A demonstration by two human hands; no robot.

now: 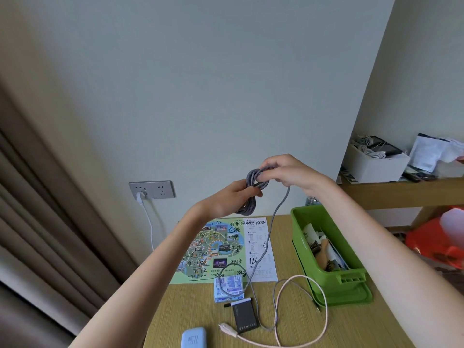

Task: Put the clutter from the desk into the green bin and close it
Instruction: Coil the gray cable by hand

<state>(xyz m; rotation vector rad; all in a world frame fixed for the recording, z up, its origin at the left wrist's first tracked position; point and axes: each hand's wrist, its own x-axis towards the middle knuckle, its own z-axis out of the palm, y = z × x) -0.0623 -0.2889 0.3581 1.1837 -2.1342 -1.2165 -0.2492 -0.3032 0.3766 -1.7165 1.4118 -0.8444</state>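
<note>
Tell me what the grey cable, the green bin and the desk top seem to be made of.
The grey cable: braided fabric sleeve, matte, judging by its fine woven speckle.
The green bin: moulded plastic, smooth with a slight sheen, slotted handle.
The desk top: probably laminate or veneer, matte, fine straight grain lines; solid wood cannot be ruled out.

The grey cable (253, 180) wears a woven cloth braid, matt and faintly rough. The pink cable (326, 312) is braided likewise and ends in a smooth white plastic plug (226, 329). The green bin (301, 237) is moulded plastic with a soft sheen. The desk (190, 310) shows a fine streaked wood grain (possibly laminate), matt. The map (200, 249) is thin printed paper. The socket plate (152, 189) looks like brushed grey metal. The curtain (50, 209) is heavy dull cloth.
</note>
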